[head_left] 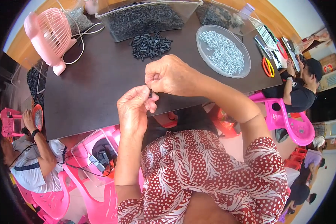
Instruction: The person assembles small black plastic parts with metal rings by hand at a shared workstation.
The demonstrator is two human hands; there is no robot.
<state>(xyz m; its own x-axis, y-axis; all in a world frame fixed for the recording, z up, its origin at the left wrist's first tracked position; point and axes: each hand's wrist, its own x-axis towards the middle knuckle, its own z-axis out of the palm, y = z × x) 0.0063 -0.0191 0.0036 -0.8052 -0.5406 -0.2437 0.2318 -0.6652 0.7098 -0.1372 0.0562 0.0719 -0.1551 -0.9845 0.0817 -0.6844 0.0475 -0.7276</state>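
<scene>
Both hands meet above the near edge of the dark tabletop (89, 86). The left hand (132, 108) pinches a small black part (151, 93) between thumb and forefinger, its grip narrow and closed on the piece. The right hand (171, 74) closes on the same part from above, fingertips bunched tight (possibly pressing a screw in, though it is too small to tell). Doing this well likely means keeping the piece steady and aligned. Farther back lie a heap of black parts (151, 45) and a clear dish of silvery screws (223, 50).
</scene>
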